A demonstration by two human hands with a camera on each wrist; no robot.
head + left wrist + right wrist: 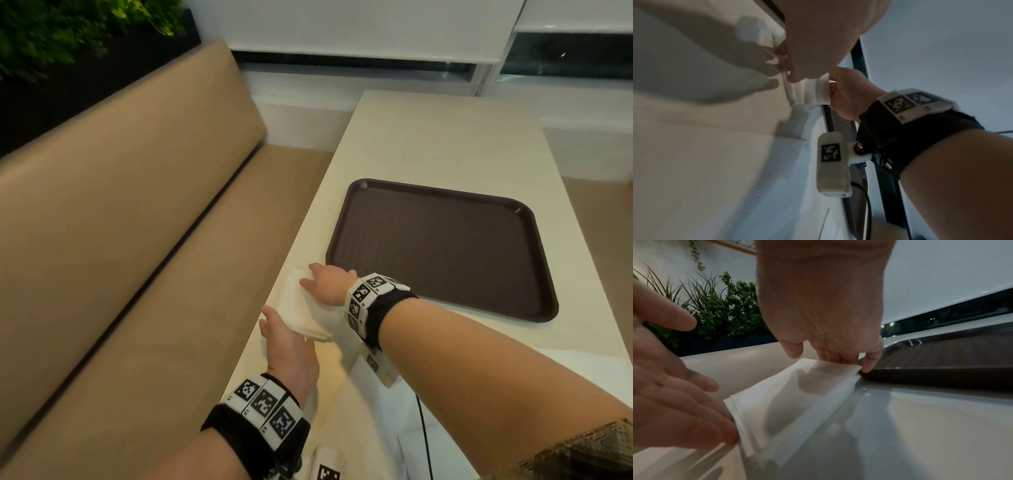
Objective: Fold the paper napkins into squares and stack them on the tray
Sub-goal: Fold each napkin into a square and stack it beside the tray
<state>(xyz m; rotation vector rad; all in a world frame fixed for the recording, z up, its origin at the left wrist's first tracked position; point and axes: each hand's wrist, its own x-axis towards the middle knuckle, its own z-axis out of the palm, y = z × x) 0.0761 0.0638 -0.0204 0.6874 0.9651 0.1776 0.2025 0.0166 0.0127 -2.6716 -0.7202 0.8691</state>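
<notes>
Lying on the table (428, 144) just beside the empty tray (445, 246), the folded napkin (301, 315) is pinched at its far edge by the right hand (329, 284); the left hand (291, 349), fingers straight, touches its near edge. Thin layers could slip apart and spoil the square.

Head view looks down from above, hands at lower center, tray (442, 246) at right. Left wrist view, low against the bench (694, 146), faces along the left hand (818, 40). Right wrist view, equally close, faces the napkin (789, 402). All 3 views share the napkin.
</notes>
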